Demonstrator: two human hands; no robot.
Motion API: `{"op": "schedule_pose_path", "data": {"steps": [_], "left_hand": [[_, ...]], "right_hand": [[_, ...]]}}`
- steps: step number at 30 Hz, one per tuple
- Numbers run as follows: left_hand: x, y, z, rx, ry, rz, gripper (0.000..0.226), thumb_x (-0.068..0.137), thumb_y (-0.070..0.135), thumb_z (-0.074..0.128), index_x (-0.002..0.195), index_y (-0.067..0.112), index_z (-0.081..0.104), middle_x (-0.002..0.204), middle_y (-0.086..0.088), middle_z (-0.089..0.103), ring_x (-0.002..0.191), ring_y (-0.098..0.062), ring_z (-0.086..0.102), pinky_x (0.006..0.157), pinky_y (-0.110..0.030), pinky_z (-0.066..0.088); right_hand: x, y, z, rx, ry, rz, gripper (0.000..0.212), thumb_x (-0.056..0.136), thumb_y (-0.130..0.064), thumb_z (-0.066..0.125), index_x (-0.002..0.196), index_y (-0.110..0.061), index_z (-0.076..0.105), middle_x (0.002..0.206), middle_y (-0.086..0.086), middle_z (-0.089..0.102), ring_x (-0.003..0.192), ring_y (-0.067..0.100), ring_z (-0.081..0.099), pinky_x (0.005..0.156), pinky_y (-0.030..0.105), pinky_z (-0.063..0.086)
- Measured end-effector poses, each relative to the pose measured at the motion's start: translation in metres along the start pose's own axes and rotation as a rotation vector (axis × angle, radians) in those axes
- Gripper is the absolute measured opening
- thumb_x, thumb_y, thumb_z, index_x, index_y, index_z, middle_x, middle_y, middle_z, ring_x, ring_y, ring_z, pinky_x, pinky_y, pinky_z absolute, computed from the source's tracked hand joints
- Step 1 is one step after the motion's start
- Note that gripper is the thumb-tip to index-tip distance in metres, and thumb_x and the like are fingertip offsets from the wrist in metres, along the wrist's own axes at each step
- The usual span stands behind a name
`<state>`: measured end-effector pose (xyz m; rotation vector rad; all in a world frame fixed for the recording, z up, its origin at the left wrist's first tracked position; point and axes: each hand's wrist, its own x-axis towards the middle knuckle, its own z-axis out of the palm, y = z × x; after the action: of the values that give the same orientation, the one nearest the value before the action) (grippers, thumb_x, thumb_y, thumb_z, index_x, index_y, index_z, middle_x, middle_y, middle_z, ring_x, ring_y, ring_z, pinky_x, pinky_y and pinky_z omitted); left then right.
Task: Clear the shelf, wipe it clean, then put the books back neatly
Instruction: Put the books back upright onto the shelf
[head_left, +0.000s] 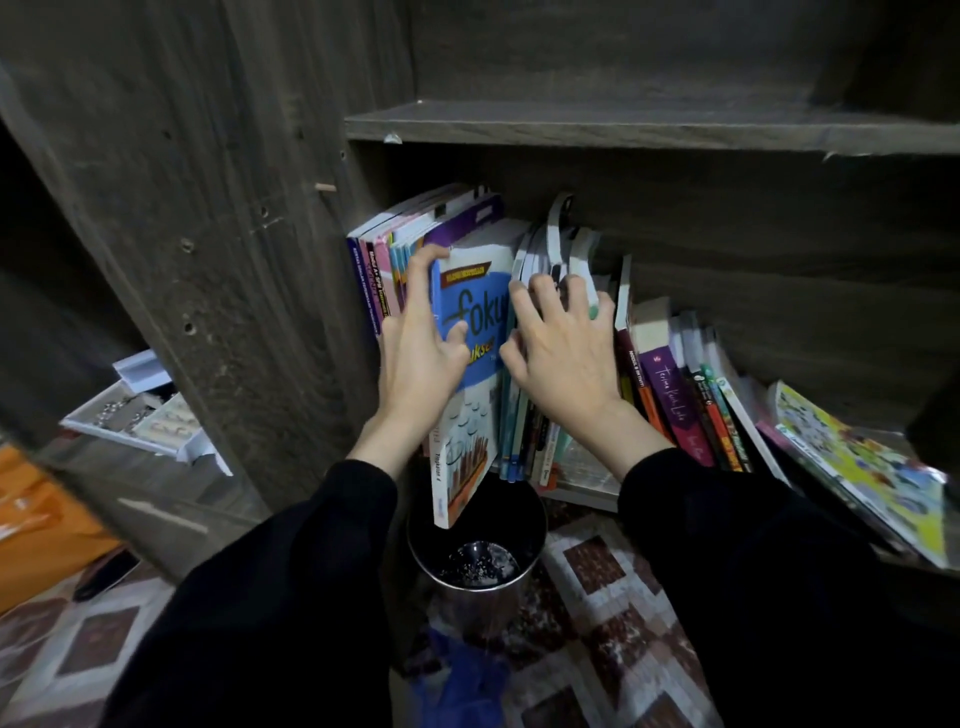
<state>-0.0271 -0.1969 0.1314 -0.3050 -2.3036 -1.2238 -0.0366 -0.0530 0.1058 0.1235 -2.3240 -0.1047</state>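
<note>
One wide camera sits on the person's head. It looks forward and down, very close to the dark brown wooden shelf (623, 127). The two black sleeves (291, 597) show at the bottom edge.

1. The blue book (470, 317) is bright blue on top and white below, with an orange patch near the bottom.
2. Left of the blue book, the pink books (382, 270) have purple and dark blue ones beside them.
3. Just right of it, the thin books (511, 447) have blue and green-blue spines.
4. Further right, a purple book (670, 405) has white curly writing.
5. Far right, a yellow book (857, 467) is full of many-coloured pictures.
6. The shelf (623, 124) is dark brown with wood lines.
7. Below the blue book, the bin (488, 597) is shiny silver and black inside.
8. The mat (587, 566) has brown and white squares.
</note>
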Motion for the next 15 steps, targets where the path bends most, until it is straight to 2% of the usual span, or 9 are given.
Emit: {"op": "schedule_pose_path", "data": {"steps": [2, 4, 7, 10, 13, 15], "left_hand": [[-0.001, 0.001, 0.000, -0.030, 0.065, 0.026, 0.055, 0.087, 0.006, 0.062, 0.128, 0.032, 0.038, 0.081, -0.011, 0.064, 0.043, -0.006, 0.052, 0.046, -0.025, 0.048], [-0.008, -0.001, 0.004, -0.063, 0.116, 0.059, 0.054, 0.088, 0.007, 0.062, 0.130, 0.030, 0.037, 0.083, -0.004, 0.066, 0.048, -0.007, 0.058, 0.049, -0.028, 0.053], [-0.026, -0.014, 0.022, -0.048, 0.162, 0.071, 0.057, 0.089, 0.008, 0.061, 0.131, 0.034, 0.031, 0.081, -0.007, 0.067, 0.055, -0.019, 0.064, 0.050, -0.034, 0.055], [-0.045, -0.031, 0.041, 0.009, 0.202, 0.131, 0.058, 0.092, 0.011, 0.059, 0.134, 0.033, 0.024, 0.105, -0.013, 0.068, 0.072, -0.034, 0.069, 0.057, -0.043, 0.057], [-0.048, -0.037, 0.049, 0.070, 0.246, 0.170, 0.063, 0.095, 0.015, 0.054, 0.140, 0.034, 0.014, 0.124, -0.019, 0.062, 0.089, -0.039, 0.067, 0.065, -0.044, 0.054], [-0.052, -0.036, 0.054, 0.020, 0.227, 0.134, 0.072, 0.098, 0.019, 0.047, 0.144, 0.043, -0.002, 0.142, -0.021, 0.046, 0.115, -0.039, 0.058, 0.084, -0.048, 0.052]], "right_hand": [[0.001, 0.001, 0.000, 0.004, 0.012, -0.008, 0.049, 0.080, -0.035, 0.038, 0.118, -0.009, 0.053, 0.110, 0.010, 0.055, 0.101, 0.031, 0.043, 0.080, 0.050, 0.045], [0.000, 0.001, 0.000, 0.002, 0.017, -0.009, 0.048, 0.080, -0.035, 0.038, 0.118, -0.009, 0.053, 0.110, 0.010, 0.055, 0.102, 0.032, 0.045, 0.080, 0.050, 0.045], [0.000, -0.001, 0.000, -0.013, 0.024, -0.005, 0.048, 0.080, -0.035, 0.038, 0.117, -0.009, 0.053, 0.110, 0.009, 0.055, 0.102, 0.032, 0.045, 0.081, 0.050, 0.044], [-0.002, -0.004, 0.000, -0.022, 0.021, -0.016, 0.046, 0.080, -0.035, 0.039, 0.116, -0.010, 0.052, 0.110, 0.008, 0.055, 0.103, 0.031, 0.044, 0.081, 0.051, 0.043], [-0.001, -0.005, 0.000, -0.027, 0.014, -0.009, 0.045, 0.080, -0.034, 0.040, 0.116, -0.010, 0.052, 0.110, 0.008, 0.055, 0.103, 0.031, 0.044, 0.082, 0.052, 0.044], [-0.001, -0.005, -0.001, -0.029, 0.001, -0.010, 0.045, 0.080, -0.034, 0.043, 0.117, -0.009, 0.052, 0.111, 0.008, 0.055, 0.103, 0.031, 0.043, 0.082, 0.052, 0.044]]}}
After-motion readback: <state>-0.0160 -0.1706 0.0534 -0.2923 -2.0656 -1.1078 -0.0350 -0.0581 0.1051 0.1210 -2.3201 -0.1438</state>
